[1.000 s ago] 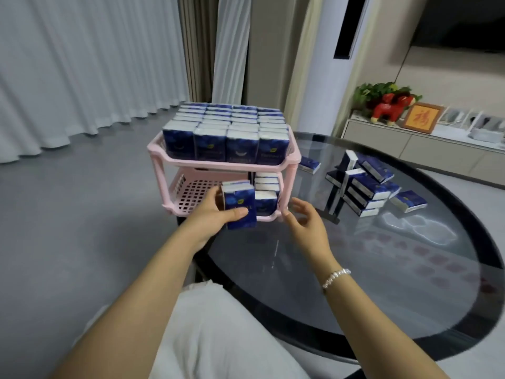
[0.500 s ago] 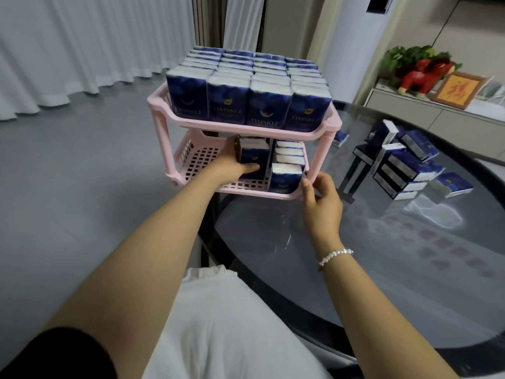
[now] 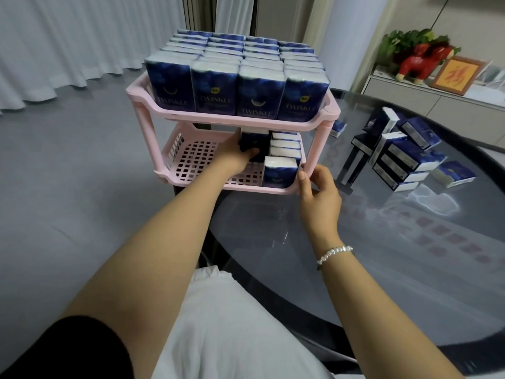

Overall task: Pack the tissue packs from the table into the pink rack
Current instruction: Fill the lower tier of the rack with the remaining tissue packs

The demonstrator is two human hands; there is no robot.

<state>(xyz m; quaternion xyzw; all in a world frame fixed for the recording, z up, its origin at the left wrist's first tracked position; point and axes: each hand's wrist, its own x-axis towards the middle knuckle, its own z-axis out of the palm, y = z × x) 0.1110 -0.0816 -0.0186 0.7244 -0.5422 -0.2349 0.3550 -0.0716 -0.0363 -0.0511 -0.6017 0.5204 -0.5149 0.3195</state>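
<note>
White curtains [image 3: 68,42] hung along the far left, above a grey floor [image 3: 68,187]. Right of them a pink rack [image 3: 235,120] with two shelves stood at the near left edge of a round glass table [image 3: 369,255]. Its top shelf was filled with dark blue tissue packs [image 3: 237,75], standing upright in four columns, the front ones printed TWINKLE.

The lower shelf [image 3: 196,157] showed bare pink grid on its left side. The left hand [image 3: 235,154] reached in under the top shelf, thumb and fingers curled round one tissue pack [image 3: 254,140] held upright in the middle of that shelf, just beside the packs already standing there. Whether this pack rested on the grid could not be told, as the hand covered its base.

To its right a column of packs [image 3: 284,157] stood along the shelf's right side, the nearest one at the front rim. The right hand [image 3: 319,192], a bead bracelet [image 3: 334,254] on its wrist, was at the rack's front right corner with its fingers loosely bent; the thumb touched the corner by the front pack, and the hand held nothing.

Further right, well apart from the rack, a loose heap of tissue packs [image 3: 404,157] lay on the glass, some stacked and some tilted. Beyond the table a low cabinet [image 3: 437,105] carried a red horse figure [image 3: 420,61], green leaves and a framed picture [image 3: 456,75].
</note>
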